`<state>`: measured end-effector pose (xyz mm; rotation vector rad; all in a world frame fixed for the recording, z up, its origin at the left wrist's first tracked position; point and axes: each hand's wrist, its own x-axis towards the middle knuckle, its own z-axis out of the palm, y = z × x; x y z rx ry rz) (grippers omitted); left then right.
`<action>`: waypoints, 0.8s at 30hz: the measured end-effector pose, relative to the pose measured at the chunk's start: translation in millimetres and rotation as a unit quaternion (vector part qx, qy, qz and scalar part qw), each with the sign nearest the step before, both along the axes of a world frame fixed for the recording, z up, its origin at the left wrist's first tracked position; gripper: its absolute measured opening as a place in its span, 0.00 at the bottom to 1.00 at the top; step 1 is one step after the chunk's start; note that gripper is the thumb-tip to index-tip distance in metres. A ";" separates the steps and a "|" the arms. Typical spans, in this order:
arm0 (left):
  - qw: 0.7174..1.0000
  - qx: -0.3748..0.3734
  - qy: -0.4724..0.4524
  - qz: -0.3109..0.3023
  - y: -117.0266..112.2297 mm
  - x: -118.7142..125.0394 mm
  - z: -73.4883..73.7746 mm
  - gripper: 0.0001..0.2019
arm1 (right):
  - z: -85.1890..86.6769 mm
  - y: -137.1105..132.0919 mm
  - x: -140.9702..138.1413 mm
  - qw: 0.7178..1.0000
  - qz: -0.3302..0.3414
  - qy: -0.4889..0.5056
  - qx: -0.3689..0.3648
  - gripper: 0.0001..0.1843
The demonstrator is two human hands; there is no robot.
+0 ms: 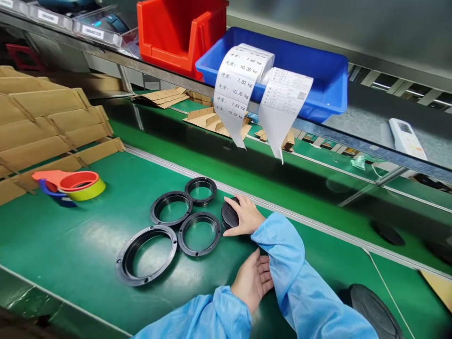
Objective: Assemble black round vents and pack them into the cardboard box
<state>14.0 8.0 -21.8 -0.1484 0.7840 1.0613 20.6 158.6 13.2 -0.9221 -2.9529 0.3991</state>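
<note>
Green workbench (63, 245), right grip (245, 216) clamped on black disc (230, 214), face tilted left, left grip (252, 281) open

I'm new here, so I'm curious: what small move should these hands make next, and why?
Probably bring the left hand up to steady the black disc: that hand is open and empty, while the right hand alone holds the disc beside the black rings.

Single head-worn view, facing forward and down from close above a green workbench (70, 245), the left hand (252, 282) and right hand (245, 216) at lower centre.
</note>
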 end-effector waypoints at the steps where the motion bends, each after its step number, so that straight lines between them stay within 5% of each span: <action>1: 1.000 -0.002 0.011 0.000 -0.9 0.5 0.0 0.19 | -0.8 -5.3 12.1 1.000 -0.011 -0.003 0.004 0.67; 7: 0.985 0.046 0.155 0.063 -14.7 11.3 -1.3 0.15 | 7.8 -48.3 94.3 0.990 -0.121 -0.061 0.049 0.60; 12: 0.957 0.121 0.235 0.117 -21.1 10.5 2.5 0.23 | 43.3 -62.5 106.8 0.954 -0.205 0.078 0.205 0.40; 14: 0.943 0.138 0.264 0.150 -18.9 4.6 3.0 0.24 | 38.7 -64.3 96.6 0.944 -0.243 0.090 0.206 0.38; 19: 0.910 0.172 0.323 0.195 1.5 -8.8 -3.0 0.21 | -3.5 -61.5 79.8 0.965 -0.246 -0.029 0.087 0.34; 24: 0.879 0.148 0.401 0.212 3.9 -1.1 2.2 0.20 | -3.8 -82.8 117.6 0.979 -0.186 -0.058 0.053 0.54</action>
